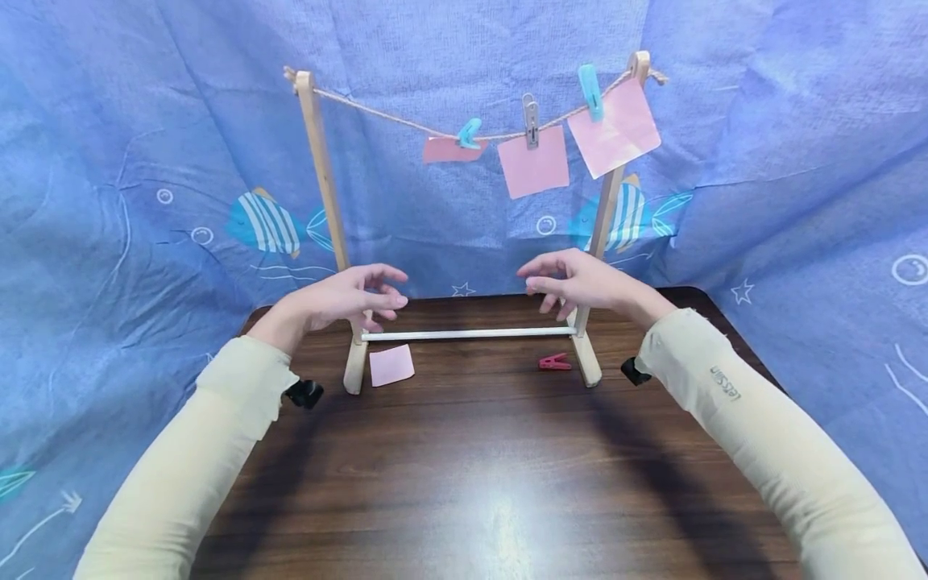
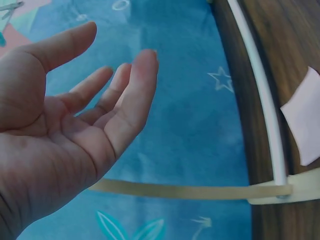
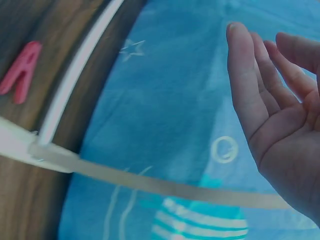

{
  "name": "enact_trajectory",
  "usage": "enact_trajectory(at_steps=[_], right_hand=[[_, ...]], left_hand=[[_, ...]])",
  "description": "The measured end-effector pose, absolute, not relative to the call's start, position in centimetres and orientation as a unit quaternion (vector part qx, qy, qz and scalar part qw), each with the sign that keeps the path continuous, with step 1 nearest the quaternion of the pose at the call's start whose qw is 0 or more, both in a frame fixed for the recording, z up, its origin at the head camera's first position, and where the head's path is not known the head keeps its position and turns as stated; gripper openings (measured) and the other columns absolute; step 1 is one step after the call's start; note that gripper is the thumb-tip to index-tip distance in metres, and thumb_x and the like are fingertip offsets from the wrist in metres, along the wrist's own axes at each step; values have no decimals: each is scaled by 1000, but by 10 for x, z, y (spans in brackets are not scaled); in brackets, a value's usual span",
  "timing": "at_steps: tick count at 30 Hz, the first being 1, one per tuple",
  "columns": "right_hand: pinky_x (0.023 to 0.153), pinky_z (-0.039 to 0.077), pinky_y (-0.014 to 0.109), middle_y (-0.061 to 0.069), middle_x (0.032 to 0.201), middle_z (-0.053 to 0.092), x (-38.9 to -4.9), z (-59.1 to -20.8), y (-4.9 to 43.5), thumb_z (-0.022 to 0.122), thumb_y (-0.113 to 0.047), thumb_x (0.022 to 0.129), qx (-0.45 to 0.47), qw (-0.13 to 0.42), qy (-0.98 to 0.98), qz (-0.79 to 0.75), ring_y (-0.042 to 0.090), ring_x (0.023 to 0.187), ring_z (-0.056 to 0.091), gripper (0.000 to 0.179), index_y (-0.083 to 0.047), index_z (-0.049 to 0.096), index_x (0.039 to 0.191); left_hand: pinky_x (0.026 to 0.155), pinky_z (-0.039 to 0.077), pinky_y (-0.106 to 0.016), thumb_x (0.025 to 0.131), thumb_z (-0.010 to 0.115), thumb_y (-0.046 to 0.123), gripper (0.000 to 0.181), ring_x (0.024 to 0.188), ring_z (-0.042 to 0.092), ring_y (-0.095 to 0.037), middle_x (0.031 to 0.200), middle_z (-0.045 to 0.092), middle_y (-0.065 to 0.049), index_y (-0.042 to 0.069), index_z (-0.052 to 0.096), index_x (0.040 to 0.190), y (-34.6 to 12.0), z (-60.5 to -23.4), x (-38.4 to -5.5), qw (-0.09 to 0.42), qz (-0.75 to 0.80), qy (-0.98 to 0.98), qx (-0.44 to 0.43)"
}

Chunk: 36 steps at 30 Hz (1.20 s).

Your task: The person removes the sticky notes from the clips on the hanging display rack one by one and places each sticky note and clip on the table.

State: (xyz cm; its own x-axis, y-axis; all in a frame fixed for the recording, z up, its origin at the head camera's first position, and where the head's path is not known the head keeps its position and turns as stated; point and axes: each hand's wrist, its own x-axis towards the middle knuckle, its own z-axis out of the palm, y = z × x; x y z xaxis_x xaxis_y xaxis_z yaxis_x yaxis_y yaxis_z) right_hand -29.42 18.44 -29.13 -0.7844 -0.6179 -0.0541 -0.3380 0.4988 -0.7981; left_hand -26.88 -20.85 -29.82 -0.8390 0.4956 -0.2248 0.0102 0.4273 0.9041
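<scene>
My left hand (image 1: 346, 298) hovers in front of the left post of a wooden rack (image 1: 324, 173), fingers loosely bent and holding nothing. Opposite it, my right hand (image 1: 576, 282) is raised by the right post, also holding nothing. On the table below the left hand lies a pink paper square (image 1: 391, 366). A red clothespin (image 1: 555, 362) lies below the right hand. From the rack's rope (image 1: 384, 115) hang three pink papers, held by a small blue clip (image 1: 470, 133), a grey clothespin (image 1: 532, 121) and a larger blue clothespin (image 1: 590, 93).
The rack stands at the far side of a dark wooden table (image 1: 464, 451), its feet joined by a white bar (image 1: 467, 333). Behind it hangs a blue cloth (image 1: 449, 234) printed with fish. Each wrist carries a small black camera.
</scene>
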Motion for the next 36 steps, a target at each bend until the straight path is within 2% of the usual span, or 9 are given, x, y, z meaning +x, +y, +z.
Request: enact_trajectory(at_steps=[7,14,18,23,29,32,36], right_hand=[[71,62,48,12,135,60,-291,-265,170,59,-23,105,-298,124,847,-422,31,98,71,37,-9,59,139],[71,62,44,7,132,61,-287,-246,160,59,-26,105,-309,101,841,-434,29,101,72,38,-14,57,141],[72,62,43,7,131,62,-284,-236,152,59,-26,105,-321,73,830,-451,27,102,71,43,-16,52,146],[72,62,42,9,133,62,-280,-226,143,60,-21,104,-331,19,798,-503,26,103,71,52,-16,43,153],[71,62,38,9,137,60,-278,-217,131,63,-14,102,-336,-32,766,-546,31,104,70,52,-14,45,151],[69,62,38,9,140,59,-277,-212,125,64,-9,100,-347,-54,744,-568,34,103,70,53,-11,46,150],[67,62,38,8,146,54,-276,-207,119,66,-6,98,-362,-72,725,-582,31,99,72,58,-11,44,152]], left_hand=[[88,58,-49,98,70,16,70,112,63,-32,137,45,-20,12,30,155,-197,-276,-270,207,528,809,153],[88,59,-46,93,73,2,70,105,65,-30,143,38,-16,13,37,152,-186,-262,-274,171,536,814,140],[86,60,-43,92,73,1,67,107,62,-31,142,39,-15,13,40,150,-180,-253,-277,124,553,813,133],[86,60,-40,93,74,6,62,115,59,-30,144,42,-13,12,44,146,-171,-239,-280,39,579,807,108],[95,56,-38,92,75,9,62,123,55,-25,150,42,-12,14,47,147,-160,-225,-282,-52,620,780,75],[99,53,-39,91,77,11,62,126,53,-22,150,43,-9,17,50,146,-156,-217,-284,-77,635,766,66],[101,52,-40,89,79,10,62,127,54,-21,150,44,-7,19,53,145,-152,-209,-289,-75,670,737,58]])
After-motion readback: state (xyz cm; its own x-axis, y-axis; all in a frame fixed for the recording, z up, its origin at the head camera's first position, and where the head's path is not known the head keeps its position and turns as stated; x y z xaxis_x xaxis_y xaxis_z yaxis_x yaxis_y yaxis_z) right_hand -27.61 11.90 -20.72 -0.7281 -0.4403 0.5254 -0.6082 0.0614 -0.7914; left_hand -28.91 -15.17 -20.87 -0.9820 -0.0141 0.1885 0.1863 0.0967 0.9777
